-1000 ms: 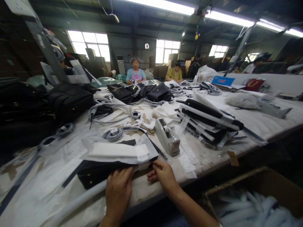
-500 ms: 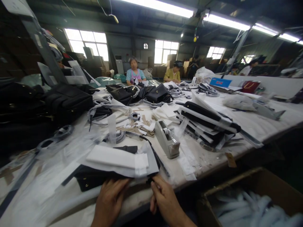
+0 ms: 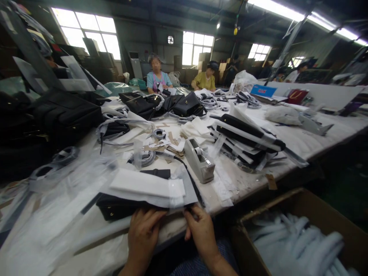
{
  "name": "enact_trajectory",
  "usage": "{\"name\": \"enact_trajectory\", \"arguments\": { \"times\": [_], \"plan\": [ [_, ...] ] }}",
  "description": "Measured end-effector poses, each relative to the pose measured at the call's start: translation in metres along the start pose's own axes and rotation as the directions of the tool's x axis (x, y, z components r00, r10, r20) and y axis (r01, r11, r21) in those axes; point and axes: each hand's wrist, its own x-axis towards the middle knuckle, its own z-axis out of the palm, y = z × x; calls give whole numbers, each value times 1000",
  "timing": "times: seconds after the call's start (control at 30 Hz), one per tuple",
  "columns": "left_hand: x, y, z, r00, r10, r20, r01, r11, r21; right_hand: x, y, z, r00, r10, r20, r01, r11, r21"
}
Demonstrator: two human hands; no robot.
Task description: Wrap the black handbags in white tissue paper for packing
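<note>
A black bag (image 3: pixel 116 209) with small gold studs lies in front of me on the table. White foam padding (image 3: pixel 143 186) and a translucent sheet cover its top, with clear tape across them near the right end. My left hand (image 3: pixel 145 230) rests against the bag's near edge, fingers stretched out and thumb apart. At the near right corner, my right hand (image 3: pixel 202 228) pinches the edge between thumb and fingers; the fingertips are partly hidden. A grey tape dispenser (image 3: pixel 199 163) stands just beyond the right hand.
Wrapped black pieces (image 3: pixel 244 134) are stacked to the right. A cardboard box (image 3: pixel 273 205) with white padded tubes stands below the table edge. Black bags (image 3: pixel 64 119) pile up on the left, plastic film (image 3: pixel 69 207) nearer. Two co-workers (image 3: pixel 158 78) sit across the table.
The camera view has shifted, so the room sits higher and further left. Both hands stay at the bag's near edge, the left fingers slightly further right along it.
</note>
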Motion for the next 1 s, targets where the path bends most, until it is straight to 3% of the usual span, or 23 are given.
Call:
{"name": "enact_trajectory", "arguments": {
  "times": [0.17, 0.43, 0.57, 0.63, 0.77, 1.0],
  "plan": [
    [8, -6, -1, 990, 105, 89, -109, 993, 46, 5, 1, 1, 998, -27, -58, 27, 1000, 4],
    [4, -10, 7, 990, 142, 24, -144, 985, 94, 5, -8, 2, 986, -164, -27, 161, 983, -90],
    [7, -9, 6, 987, 160, 2, -159, 982, 101, 7, -5, 4, 949, -292, -114, 267, 943, -198],
    [8, -8, 5, 989, 149, 5, -149, 985, 91, 9, -4, 3, 958, -261, -120, 235, 952, -195],
    [10, -7, 1, 989, 143, 28, -145, 987, 73, 8, -8, -1, 996, -76, -54, 70, 991, -114],
    [11, -9, 3, 988, 153, 36, -156, 985, 70, 4, -9, -5, 995, -72, 65, 66, 994, 91]
  ]
}}
